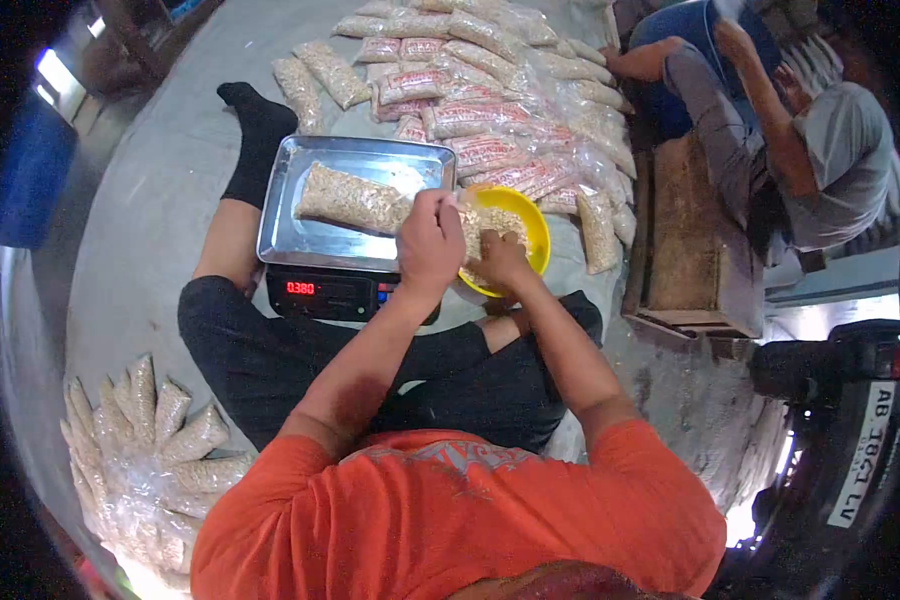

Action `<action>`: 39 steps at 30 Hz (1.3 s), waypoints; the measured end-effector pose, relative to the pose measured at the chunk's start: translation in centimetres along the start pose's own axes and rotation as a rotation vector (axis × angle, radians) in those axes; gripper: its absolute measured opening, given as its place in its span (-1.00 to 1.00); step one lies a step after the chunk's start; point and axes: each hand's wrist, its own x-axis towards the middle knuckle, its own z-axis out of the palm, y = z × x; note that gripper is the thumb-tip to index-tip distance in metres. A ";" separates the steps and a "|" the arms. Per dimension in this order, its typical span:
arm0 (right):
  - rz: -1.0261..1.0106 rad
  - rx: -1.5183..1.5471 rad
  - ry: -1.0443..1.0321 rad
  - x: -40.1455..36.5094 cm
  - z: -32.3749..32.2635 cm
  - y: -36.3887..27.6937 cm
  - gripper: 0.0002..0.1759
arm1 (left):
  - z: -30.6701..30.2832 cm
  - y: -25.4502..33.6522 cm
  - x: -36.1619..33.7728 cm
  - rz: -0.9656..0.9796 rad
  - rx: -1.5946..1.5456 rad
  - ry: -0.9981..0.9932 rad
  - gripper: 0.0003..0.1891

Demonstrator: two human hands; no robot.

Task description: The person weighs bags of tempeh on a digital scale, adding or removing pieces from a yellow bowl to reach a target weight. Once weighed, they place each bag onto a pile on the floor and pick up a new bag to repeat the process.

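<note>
- One clear plastic bag of pale grains (350, 201) lies left-to-right on one silver rectangular tray (308, 240), held end rightward
- Left hand (432, 243) grips that end
- Right hand (501, 263) inside one round yellow bowl (541, 238), grip unclear

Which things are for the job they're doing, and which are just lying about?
For the job:
left hand, gripping a filled clear plastic bag
shiny metal tray under it
black scale with red numbers
round yellow bowl, right hand inside
piled filled bags, probably

Probably just there:
brown wooden box
blue barrel-like thing
black vehicle with number plate
</note>
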 end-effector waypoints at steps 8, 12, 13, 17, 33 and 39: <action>-0.171 0.226 -0.135 4.0 3.3 4.1 -0.35 | -3.7 1.9 4.0 0.042 0.113 0.133 -0.84; -0.022 0.204 -0.066 -0.5 0.0 0.2 -0.40 | -2.9 0.7 3.9 0.062 0.216 -0.025 -0.81; -0.058 0.157 -0.039 -0.7 0.6 0.0 -0.43 | -2.5 1.1 4.3 0.082 0.214 -0.029 -0.81; -0.163 0.160 -0.004 1.9 2.6 1.9 -0.52 | -0.4 1.1 1.8 0.048 0.174 -0.078 -0.79; 0.184 1.737 -0.563 0.8 -8.7 3.4 -0.66 | 6.5 -2.1 -1.8 0.069 0.194 -0.265 -0.83; 0.235 1.636 -0.608 2.8 -9.6 0.2 -0.67 | 5.0 -3.5 -3.0 0.156 0.097 -0.316 -0.85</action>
